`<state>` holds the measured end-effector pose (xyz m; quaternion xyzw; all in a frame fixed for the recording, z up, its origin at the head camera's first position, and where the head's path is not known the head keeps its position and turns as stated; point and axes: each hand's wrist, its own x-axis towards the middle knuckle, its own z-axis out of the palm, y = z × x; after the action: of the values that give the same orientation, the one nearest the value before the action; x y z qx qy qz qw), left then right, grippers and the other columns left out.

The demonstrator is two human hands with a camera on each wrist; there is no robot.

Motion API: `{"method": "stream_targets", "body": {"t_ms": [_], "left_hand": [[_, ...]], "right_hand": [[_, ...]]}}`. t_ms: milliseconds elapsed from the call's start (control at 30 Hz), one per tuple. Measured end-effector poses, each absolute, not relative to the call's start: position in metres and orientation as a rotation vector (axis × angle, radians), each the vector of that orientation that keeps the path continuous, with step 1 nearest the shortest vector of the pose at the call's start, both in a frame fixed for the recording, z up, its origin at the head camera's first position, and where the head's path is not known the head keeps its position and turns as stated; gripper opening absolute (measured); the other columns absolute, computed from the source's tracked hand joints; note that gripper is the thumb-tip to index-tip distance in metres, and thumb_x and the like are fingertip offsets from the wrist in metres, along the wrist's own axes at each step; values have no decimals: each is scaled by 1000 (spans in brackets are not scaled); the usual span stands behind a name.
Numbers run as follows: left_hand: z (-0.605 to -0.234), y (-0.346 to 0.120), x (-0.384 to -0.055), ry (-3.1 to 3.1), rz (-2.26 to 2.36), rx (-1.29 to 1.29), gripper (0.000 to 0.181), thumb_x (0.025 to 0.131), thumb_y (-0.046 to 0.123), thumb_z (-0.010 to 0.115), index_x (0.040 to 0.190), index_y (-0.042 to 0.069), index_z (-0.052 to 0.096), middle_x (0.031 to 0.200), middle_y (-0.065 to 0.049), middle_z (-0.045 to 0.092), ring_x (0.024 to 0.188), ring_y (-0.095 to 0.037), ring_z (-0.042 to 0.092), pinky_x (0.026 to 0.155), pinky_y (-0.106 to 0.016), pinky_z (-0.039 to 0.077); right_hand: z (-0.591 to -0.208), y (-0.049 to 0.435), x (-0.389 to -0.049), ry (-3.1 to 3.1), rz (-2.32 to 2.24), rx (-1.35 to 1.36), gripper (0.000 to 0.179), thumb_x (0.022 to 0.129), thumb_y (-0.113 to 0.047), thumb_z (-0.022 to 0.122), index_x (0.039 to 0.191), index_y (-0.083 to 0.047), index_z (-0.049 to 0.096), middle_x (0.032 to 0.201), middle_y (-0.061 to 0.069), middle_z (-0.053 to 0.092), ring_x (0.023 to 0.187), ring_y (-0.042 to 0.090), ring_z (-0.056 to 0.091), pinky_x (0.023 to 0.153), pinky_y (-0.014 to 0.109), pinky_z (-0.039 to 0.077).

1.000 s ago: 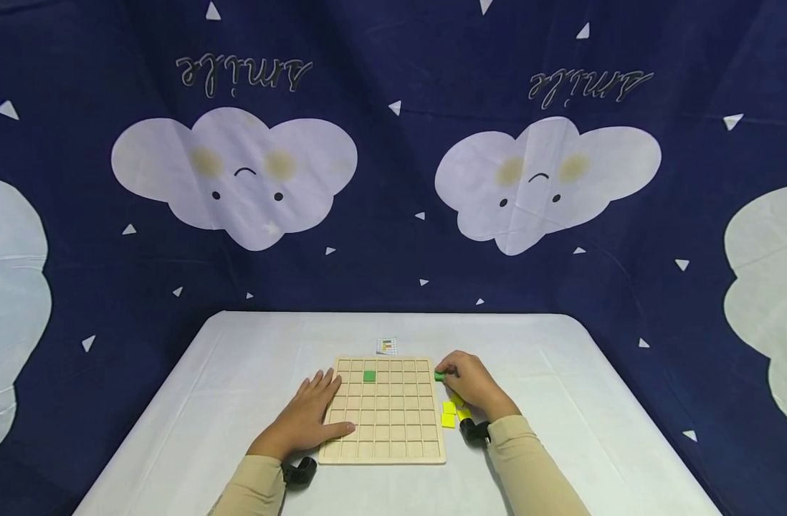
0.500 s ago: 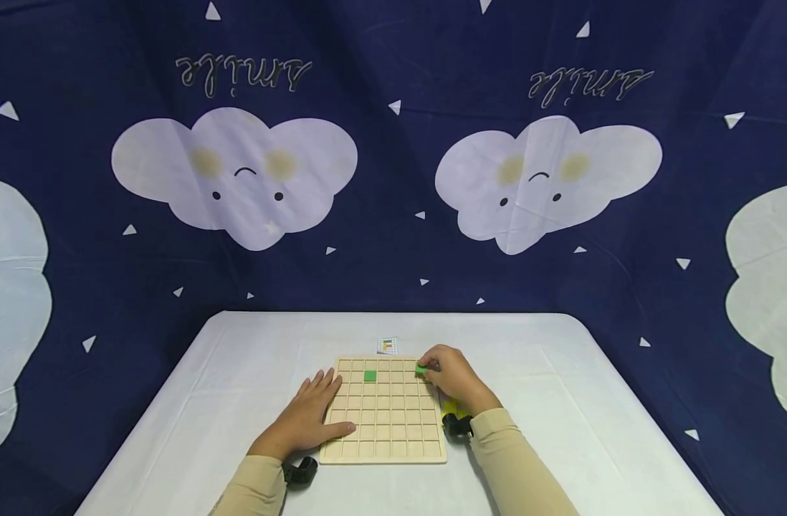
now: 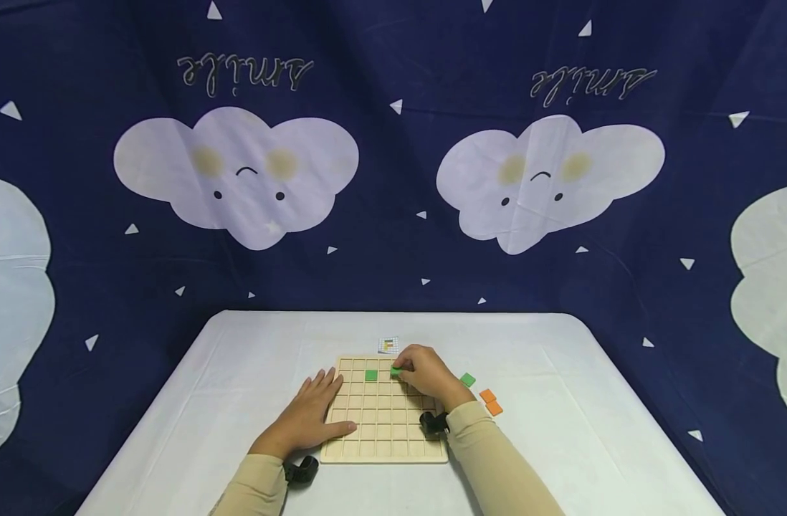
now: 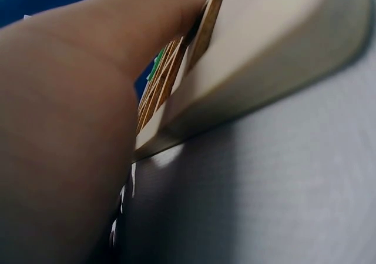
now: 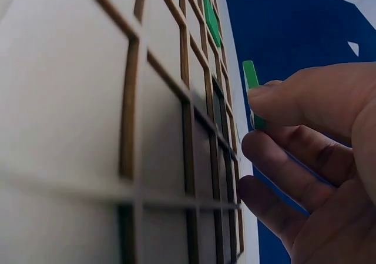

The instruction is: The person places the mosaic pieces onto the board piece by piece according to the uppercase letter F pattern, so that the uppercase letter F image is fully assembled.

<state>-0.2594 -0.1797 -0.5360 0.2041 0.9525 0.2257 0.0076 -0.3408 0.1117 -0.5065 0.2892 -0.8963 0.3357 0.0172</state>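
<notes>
A wooden grid board (image 3: pixel 380 416) lies on the white table, with one green square tile (image 3: pixel 371 375) in a cell of its second row from the back. My left hand (image 3: pixel 306 416) rests along the board's left edge, fingers spread and thumb over the grid. Between thumb and fingertips, my right hand (image 3: pixel 427 373) pinches another green tile (image 5: pixel 251 76) close over the back rows, right of the first tile. The right wrist view shows the held tile tipped on edge, apart from the grid. In the left wrist view the thumb (image 4: pixel 158 11) reaches over the board's rim.
Right of the board lie a loose green tile (image 3: pixel 467 380) and two orange tiles (image 3: pixel 488 395). A small card (image 3: pixel 388 345) with a coloured grid pattern is behind the board. A dark blue curtain (image 3: pixel 393 265) with clouds hangs beyond the table (image 3: pixel 271 344).
My right hand has carried the green tile leftward from beside the board to over its back rows. Yellow tiles are now hidden behind the right arm; green and orange ones have come into view.
</notes>
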Motion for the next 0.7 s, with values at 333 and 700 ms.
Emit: {"method": "stream_targets", "body": {"t_ms": [333, 700], "left_hand": [[-537, -180, -260, 2977, 716, 648, 107, 90, 71, 68, 161, -3, 38, 168, -24, 26, 156, -42, 18, 126, -57, 12], [-537, -181, -260, 2976, 704, 645, 107, 90, 72, 66, 161, -3, 36, 169, -23, 24, 157, -41, 17, 126, -56, 10]], "right_hand": [[-511, 97, -345, -2801, 993, 929, 14, 92, 3, 78, 100, -9, 81, 101, -2, 70, 89, 12, 65, 80, 32, 57], [-510, 86, -346, -2819, 931, 934, 15, 89, 4, 78, 97, -8, 82, 99, -2, 71, 92, 14, 67, 83, 35, 58]]}}
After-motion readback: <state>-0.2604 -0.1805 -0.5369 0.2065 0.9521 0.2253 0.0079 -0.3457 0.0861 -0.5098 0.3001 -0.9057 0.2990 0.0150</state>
